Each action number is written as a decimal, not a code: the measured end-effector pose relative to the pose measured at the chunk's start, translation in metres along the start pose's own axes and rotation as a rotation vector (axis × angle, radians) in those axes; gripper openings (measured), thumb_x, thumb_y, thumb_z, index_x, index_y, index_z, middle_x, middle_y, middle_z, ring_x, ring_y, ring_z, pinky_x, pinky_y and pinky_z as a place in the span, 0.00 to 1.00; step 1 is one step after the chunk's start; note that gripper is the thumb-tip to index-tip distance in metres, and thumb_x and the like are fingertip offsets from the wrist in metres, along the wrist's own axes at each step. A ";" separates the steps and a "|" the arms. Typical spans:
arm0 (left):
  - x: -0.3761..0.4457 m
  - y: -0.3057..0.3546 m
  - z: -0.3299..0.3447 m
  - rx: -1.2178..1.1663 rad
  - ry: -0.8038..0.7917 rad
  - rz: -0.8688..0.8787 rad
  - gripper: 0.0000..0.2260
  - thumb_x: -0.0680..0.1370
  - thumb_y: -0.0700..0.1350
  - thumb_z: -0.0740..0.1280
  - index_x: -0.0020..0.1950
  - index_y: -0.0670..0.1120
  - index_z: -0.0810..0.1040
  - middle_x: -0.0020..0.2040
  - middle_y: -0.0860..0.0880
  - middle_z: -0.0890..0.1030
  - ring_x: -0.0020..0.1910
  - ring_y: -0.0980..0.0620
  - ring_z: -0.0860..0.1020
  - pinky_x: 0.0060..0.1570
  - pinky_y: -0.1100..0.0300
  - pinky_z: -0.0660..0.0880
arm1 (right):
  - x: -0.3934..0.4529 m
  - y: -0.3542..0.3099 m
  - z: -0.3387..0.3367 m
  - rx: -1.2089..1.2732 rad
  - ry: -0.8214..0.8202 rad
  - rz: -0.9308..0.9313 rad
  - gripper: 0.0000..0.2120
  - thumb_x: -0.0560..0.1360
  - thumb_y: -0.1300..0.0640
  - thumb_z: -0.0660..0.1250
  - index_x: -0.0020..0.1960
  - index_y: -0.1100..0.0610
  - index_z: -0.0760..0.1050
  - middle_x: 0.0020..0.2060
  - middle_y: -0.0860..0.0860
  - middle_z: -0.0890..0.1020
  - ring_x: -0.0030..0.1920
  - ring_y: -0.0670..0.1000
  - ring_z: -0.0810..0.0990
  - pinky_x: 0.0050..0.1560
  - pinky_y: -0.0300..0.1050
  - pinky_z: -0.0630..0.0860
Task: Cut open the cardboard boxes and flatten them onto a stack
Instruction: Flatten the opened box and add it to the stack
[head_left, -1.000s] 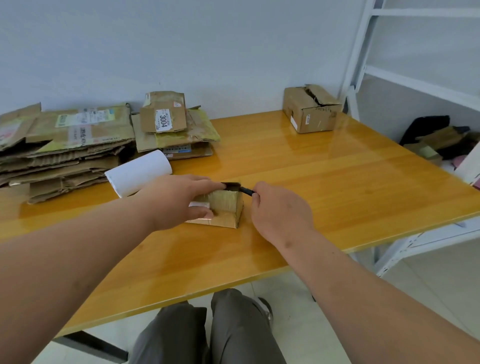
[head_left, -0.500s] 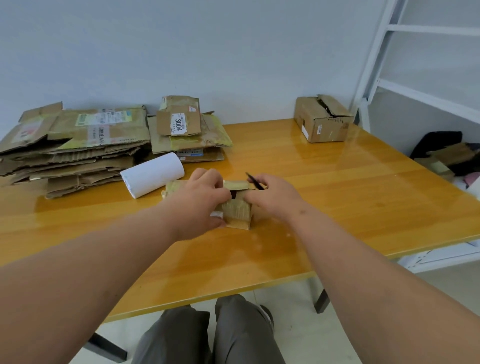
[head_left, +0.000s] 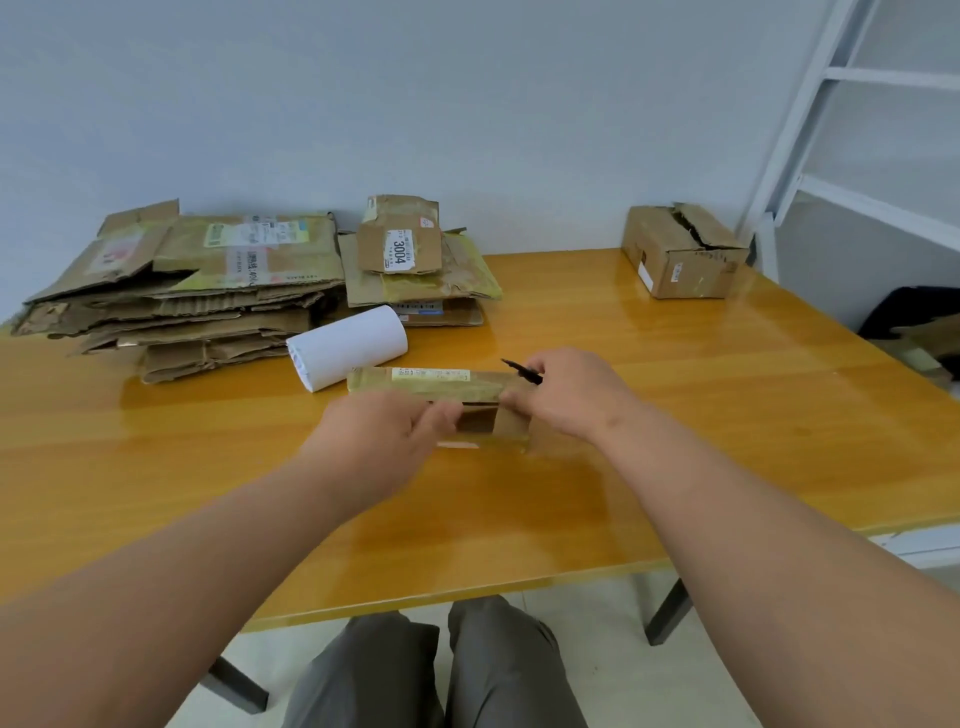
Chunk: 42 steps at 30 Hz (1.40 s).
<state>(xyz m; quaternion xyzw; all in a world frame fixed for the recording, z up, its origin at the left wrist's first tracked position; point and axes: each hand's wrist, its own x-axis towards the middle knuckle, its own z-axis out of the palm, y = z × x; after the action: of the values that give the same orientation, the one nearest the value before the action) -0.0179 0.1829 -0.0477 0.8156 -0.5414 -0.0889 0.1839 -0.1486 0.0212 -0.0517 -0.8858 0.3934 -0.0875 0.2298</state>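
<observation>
My knees (head_left: 441, 670) in grey trousers show under the near edge of the table (head_left: 727, 415). Both my forearms reach out over the orange wood. My left hand (head_left: 384, 436) curls its fingers round the left end of the small box (head_left: 441, 387), which sits near the middle of the table with its top flap open and a pale label along it. My right hand (head_left: 566, 397) pinches the box's right end at the flap, and a thin black cutter (head_left: 519, 370) sticks out from between its fingers, pointing away to the left. So both hands are closed on the box, the right one with the cutter as well.

Just behind the box lies a white paper roll (head_left: 348, 345) on its side. Beyond it, on the left against the wall, is the big stack (head_left: 208, 291) of flattened cardboard, and beside it a smaller pile (head_left: 415, 270) topped by a piece labelled 3004. Far right, near a white metal frame (head_left: 789, 130), stands another box (head_left: 680, 254), torn open on top.
</observation>
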 end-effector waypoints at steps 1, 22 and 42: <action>0.007 -0.005 -0.003 -0.029 0.111 -0.047 0.20 0.80 0.61 0.58 0.50 0.48 0.82 0.47 0.48 0.79 0.48 0.47 0.78 0.48 0.47 0.77 | -0.001 -0.002 0.000 0.006 0.000 -0.001 0.10 0.76 0.44 0.68 0.40 0.48 0.73 0.36 0.47 0.76 0.38 0.49 0.75 0.32 0.43 0.66; 0.032 -0.041 -0.001 0.254 0.022 -0.099 0.30 0.73 0.39 0.68 0.73 0.52 0.63 0.67 0.47 0.66 0.64 0.45 0.65 0.60 0.50 0.72 | -0.021 -0.014 0.024 0.119 -0.027 0.062 0.26 0.75 0.54 0.64 0.70 0.51 0.59 0.47 0.51 0.77 0.41 0.54 0.79 0.40 0.52 0.78; 0.006 -0.062 -0.035 -0.160 -0.356 -0.220 0.41 0.69 0.32 0.74 0.70 0.61 0.57 0.59 0.48 0.71 0.55 0.46 0.74 0.56 0.47 0.76 | -0.035 -0.001 0.031 -0.010 0.015 -0.056 0.25 0.79 0.56 0.60 0.73 0.39 0.63 0.53 0.49 0.81 0.43 0.55 0.78 0.42 0.51 0.79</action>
<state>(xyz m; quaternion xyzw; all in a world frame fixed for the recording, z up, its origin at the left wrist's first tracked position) 0.0498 0.2058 -0.0402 0.8239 -0.4644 -0.2937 0.1390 -0.1613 0.0580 -0.0779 -0.8969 0.3708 -0.0987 0.2199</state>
